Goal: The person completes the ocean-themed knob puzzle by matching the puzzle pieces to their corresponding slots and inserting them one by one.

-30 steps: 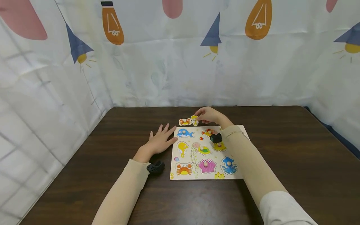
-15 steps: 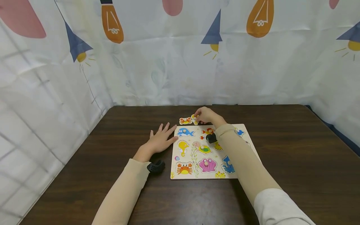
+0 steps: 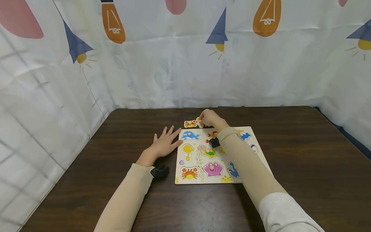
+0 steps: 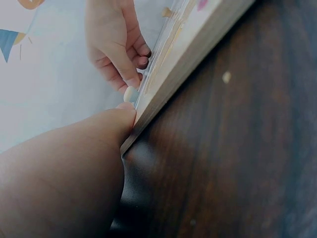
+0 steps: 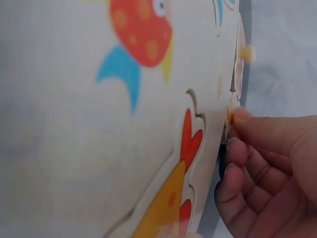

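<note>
Wooden puzzle board (image 3: pixel 193 180) beside crab piece (image 3: pixel 190 123)

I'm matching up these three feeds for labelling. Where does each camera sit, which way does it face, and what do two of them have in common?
Head: worn high, looking forward and down at the table and puzzle board; both sleeved forearms, left hand and right hand show.
Left wrist: low at the table surface, looking along the board's edge; the left thumb fills the foreground, the right hand beyond.
Right wrist: close over the board face; curled right fingers show.
Shared: all three show the board; head and left wrist both show the right hand.
</note>
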{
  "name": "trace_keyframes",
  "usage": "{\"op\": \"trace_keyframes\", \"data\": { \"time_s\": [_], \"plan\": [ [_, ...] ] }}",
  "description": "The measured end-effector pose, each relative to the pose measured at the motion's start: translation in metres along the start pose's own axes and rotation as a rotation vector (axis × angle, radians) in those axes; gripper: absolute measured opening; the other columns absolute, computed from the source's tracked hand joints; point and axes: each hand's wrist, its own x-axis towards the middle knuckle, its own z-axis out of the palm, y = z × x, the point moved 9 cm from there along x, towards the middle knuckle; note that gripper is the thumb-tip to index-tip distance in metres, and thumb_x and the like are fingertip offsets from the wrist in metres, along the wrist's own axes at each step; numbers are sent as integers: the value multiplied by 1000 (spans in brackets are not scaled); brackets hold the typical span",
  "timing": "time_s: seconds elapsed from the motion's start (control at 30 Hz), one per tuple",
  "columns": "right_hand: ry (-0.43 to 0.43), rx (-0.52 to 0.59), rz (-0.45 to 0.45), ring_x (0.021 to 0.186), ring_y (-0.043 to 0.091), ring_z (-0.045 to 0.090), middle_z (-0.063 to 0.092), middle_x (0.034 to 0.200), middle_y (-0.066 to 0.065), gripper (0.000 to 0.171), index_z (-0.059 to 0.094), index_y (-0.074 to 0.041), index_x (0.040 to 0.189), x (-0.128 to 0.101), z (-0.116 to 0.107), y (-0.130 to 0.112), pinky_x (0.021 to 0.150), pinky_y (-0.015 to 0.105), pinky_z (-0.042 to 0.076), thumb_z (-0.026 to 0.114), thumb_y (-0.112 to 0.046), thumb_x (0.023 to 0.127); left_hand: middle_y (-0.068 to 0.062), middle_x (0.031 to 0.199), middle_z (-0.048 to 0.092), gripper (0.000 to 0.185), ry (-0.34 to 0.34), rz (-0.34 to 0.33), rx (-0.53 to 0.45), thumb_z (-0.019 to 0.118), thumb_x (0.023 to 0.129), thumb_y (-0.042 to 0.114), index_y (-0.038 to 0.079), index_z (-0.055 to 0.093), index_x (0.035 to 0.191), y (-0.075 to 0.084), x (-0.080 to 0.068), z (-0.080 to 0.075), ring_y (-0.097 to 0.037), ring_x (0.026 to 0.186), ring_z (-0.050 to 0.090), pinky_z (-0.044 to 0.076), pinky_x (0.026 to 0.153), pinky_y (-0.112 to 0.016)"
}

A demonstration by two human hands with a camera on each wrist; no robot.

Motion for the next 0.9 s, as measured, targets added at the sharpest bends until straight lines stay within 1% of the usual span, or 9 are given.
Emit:
{"op": "trace_keyframes", "data": {
  "time_s": [0.07,0.1,0.2,0.3,0.33,0.53,0.7,0.9],
  "plan": [
    [2,-27,-4,83,21,61,67,103,11,13,70,-4,110,0,-1,-1,77,33,51,63,-12,103,-14,171,6,70,0,1,3,42,108,53,24,18,167,0,0,1,-40,155,-3,-3,112,-76],
    [10,-47,-15,83,21,60,67,102,10,11,70,-5,107,-1,-2,-3,76,34,51,64,-12,103,-14,171,6,70,-1,2,3,42,108,54,24,18,167,0,1,1,-40,155,-3,-3,112,-76],
    [24,-85,-31,88,23,59,67,104,10,10,69,-5,106,-4,-4,-5,80,36,50,63,-14,103,-14,171,6,70,-2,7,3,41,108,54,24,18,167,0,2,1,-40,155,-3,-3,112,-76],
    [33,-105,-50,91,25,59,67,107,10,11,69,-7,108,-6,-4,-6,82,38,50,63,-14,103,-14,171,6,70,0,10,2,41,108,54,24,18,167,0,2,2,-41,155,-3,-3,112,-76],
    [32,-105,-50,94,25,59,66,110,10,13,69,-7,111,-7,-3,-6,84,38,49,62,-14,104,-14,171,6,70,0,10,3,41,108,54,24,18,167,0,2,2,-41,155,-3,-2,112,-76],
    [54,-148,-90,93,25,58,66,114,10,16,69,-8,115,-13,-6,-7,83,39,48,59,-17,106,-15,171,7,69,2,3,3,42,108,53,23,19,167,0,0,2,-41,155,-2,-2,112,-76],
    [60,-138,-127,97,28,61,67,115,12,19,69,-6,118,-19,-14,-9,87,42,51,60,-18,106,-15,171,7,69,5,7,5,42,108,52,23,19,167,0,-1,2,-41,155,-2,-2,112,-76],
    [71,-117,-206,96,27,62,68,110,12,23,68,-2,121,-30,-21,-15,88,42,51,60,-18,106,-16,171,7,69,3,6,1,43,108,52,21,20,166,2,-4,-3,-42,155,-1,-2,112,-76]
  ]
}}
